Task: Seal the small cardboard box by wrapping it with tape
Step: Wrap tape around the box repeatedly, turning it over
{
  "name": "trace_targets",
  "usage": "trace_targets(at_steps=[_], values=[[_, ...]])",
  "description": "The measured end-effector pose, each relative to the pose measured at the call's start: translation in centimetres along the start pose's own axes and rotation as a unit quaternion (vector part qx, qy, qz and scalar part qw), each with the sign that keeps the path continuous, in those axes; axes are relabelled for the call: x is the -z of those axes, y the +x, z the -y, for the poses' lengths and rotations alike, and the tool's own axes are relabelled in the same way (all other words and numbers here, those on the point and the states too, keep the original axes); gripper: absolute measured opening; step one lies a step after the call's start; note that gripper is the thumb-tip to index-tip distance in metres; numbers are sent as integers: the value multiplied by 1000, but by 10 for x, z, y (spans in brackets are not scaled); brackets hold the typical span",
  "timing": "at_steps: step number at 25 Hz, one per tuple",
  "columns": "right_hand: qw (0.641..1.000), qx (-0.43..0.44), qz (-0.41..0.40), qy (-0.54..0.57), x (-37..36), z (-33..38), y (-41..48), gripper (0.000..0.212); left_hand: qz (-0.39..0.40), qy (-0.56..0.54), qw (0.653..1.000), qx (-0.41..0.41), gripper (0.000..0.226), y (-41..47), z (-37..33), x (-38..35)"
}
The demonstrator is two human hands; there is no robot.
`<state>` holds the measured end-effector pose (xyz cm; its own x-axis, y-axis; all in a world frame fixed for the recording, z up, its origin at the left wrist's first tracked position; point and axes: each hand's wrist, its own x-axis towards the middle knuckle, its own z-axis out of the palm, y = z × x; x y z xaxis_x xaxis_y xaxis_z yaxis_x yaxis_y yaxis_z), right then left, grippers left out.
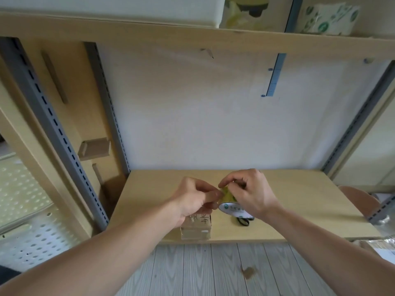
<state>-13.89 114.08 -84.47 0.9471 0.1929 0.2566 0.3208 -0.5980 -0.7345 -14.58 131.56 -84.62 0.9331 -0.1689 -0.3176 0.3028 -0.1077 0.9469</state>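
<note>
A small cardboard box (197, 228) with handwriting on its top stands at the front edge of the wooden table (288, 210), partly hidden under my left hand (195, 198). Above the table both hands meet at a roll of yellowish tape (229, 200) with a white printed core. My right hand (249, 192) holds the roll, with thumb and fingertips curled at its upper edge. The fingertips of my left hand pinch at the tape's surface beside them. Whether a strip is lifted off the roll cannot be told.
Black-handled scissors (243, 221) lie on the table just under the roll. A white wall panel stands behind, and slotted grey shelf posts (64, 135) on both sides. A shelf overhead carries boxes. A brown round seat (361, 198) is at the table's right end.
</note>
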Motion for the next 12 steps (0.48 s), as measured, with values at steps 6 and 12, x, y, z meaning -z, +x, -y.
trace_targets(at_steps=[6,12], values=[[1000,-8,26,10,-17,-2,14,28,-12,57,998,-11,20,4,3,24],[999,0,49,-2,-29,-5,25,24,1,35,999,-1,21,13,9,36]])
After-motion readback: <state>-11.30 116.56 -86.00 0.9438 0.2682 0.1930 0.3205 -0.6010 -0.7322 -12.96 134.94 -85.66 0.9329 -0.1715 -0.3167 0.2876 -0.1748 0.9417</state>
